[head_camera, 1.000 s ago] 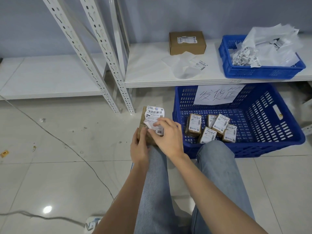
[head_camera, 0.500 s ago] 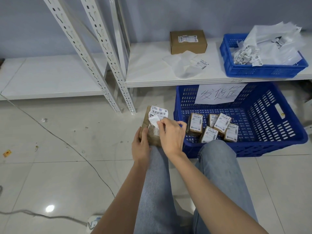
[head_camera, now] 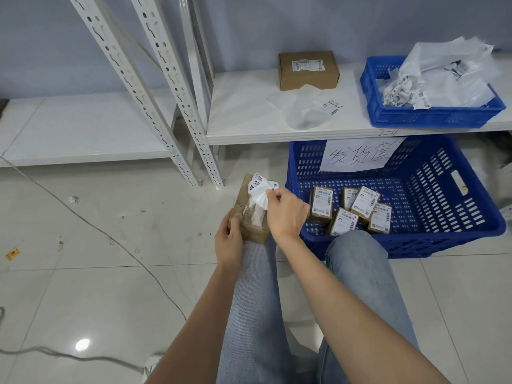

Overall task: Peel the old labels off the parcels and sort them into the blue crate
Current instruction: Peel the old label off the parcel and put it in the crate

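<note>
Parcel in hand: one brown cardboard parcel [head_camera: 250, 217], flat and oblong, ribbed corrugated edge on its left side; it rests on the person's left knee, at about 9 o'clock from the big crate
Old label: one white paper label [head_camera: 260, 191], crumpled and curled, printed with barcodes; its lower part is lifted off the parcel's face, its upper part lies at the parcel's 12 o'clock end
Left hand: one left hand [head_camera: 230, 242], fingers curled round the parcel's near left edge, thumb on the top face; clamped on the parcel
Right hand: one right hand [head_camera: 286, 213], thumb and forefinger pinched together on the lifted label, other fingers curled in
Blue crate: one large blue plastic crate [head_camera: 443, 214] on the floor at 2 o'clock from the hands; perforated lattice walls, slotted handle; one white paper sheet [head_camera: 360, 155] with handwritten characters hangs on its far wall
Sorted parcels: six small brown parcels [head_camera: 321, 202] that I can count, each with a white barcode label, clustered at the crate's 8 o'clock corner
Shelf: one white board shelf [head_camera: 249, 112] at 12 o'clock on perforated grey metal uprights
On the shelf: one brown cardboard box [head_camera: 309, 70] with a label; one translucent plastic bag [head_camera: 299, 109]; one loose label [head_camera: 332, 105]; one smaller blue basket [head_camera: 432, 117] heaped with white bags and labels
Floor: glossy pale tiles; one thin cable [head_camera: 110, 239] trailing at 9 o'clock
</note>
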`<action>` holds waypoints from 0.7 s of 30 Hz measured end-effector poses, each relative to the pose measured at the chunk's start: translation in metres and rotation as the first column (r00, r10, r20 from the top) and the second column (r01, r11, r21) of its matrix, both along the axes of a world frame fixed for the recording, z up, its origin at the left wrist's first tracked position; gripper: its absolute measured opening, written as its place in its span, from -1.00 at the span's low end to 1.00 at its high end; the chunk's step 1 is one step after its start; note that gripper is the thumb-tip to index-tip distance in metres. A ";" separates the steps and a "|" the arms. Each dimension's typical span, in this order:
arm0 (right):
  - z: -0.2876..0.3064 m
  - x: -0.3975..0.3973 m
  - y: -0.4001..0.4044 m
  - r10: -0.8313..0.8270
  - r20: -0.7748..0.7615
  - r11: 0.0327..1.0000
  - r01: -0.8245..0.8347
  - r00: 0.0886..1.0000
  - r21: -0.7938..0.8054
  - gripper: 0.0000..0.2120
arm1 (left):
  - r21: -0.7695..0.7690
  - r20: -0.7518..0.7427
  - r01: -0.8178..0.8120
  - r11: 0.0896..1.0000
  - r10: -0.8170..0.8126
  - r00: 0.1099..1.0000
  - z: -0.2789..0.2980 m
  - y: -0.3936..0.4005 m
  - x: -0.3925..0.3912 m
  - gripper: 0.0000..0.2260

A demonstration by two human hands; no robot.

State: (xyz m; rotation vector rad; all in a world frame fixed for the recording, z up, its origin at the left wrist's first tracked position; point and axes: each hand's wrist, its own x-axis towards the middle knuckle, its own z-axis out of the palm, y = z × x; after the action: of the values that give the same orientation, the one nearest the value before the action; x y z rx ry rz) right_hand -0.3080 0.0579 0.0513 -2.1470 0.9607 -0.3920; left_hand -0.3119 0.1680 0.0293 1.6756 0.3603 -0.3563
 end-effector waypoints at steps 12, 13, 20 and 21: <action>-0.007 -0.007 -0.007 0.024 0.218 0.734 -0.165 0.976 0.658 -0.91 | -0.118 -0.087 -0.107 0.987 0.097 0.991 0.005 -0.001 -0.001 -0.71; -0.006 -0.008 -0.008 0.027 0.214 0.739 -0.163 0.976 0.654 -0.90 | -0.130 -0.091 -0.112 0.985 0.100 0.991 0.005 -0.001 -0.002 -0.67; -0.001 -0.003 -0.009 0.165 0.154 0.863 -0.219 0.974 0.456 -0.84 | -0.080 -0.053 -0.075 0.994 0.071 0.996 0.004 -0.003 0.003 -0.67; -0.002 0.000 -0.010 0.204 0.139 0.875 -0.244 0.969 0.419 -0.83 | -0.097 -0.063 -0.068 0.993 0.062 0.996 0.003 -0.002 0.005 -0.68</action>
State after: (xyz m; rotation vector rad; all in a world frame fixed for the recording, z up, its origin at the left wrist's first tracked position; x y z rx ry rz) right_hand -0.3082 0.0481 0.0494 -1.7865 0.6605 -0.1395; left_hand -0.3074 0.1657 0.0326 1.5546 0.4346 -0.3707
